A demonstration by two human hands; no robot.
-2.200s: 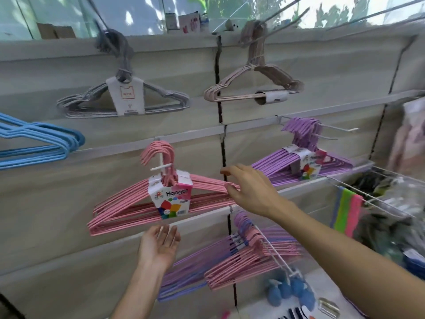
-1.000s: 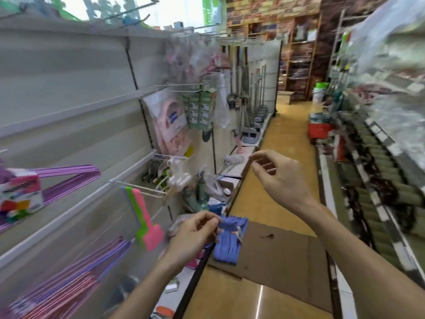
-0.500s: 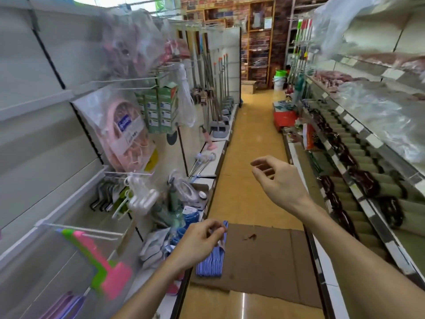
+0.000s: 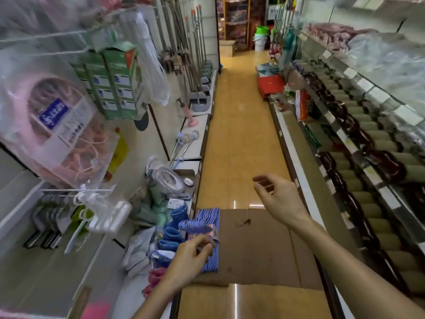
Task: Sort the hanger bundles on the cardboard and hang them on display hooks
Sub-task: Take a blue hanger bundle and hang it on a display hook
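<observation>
A bundle of blue hangers with a paper label lies on the left edge of a flat brown cardboard sheet on the aisle floor. My left hand hovers in front of the bundle with loosely curled fingers and holds nothing. My right hand is held out over the far edge of the cardboard, fingers relaxed and empty. The display hooks with hung hangers are out of view.
The left shelf carries a bagged pink drying rack, green boxes, blue items and mops. Rolled goods fill the right shelf. A red box and buckets stand farther down the orange floor.
The view has swung from the wall of hung pink and purple hanger bundles to the aisle. Both hands left the pink bundle and now hover over the cardboard with the blue bundle.
</observation>
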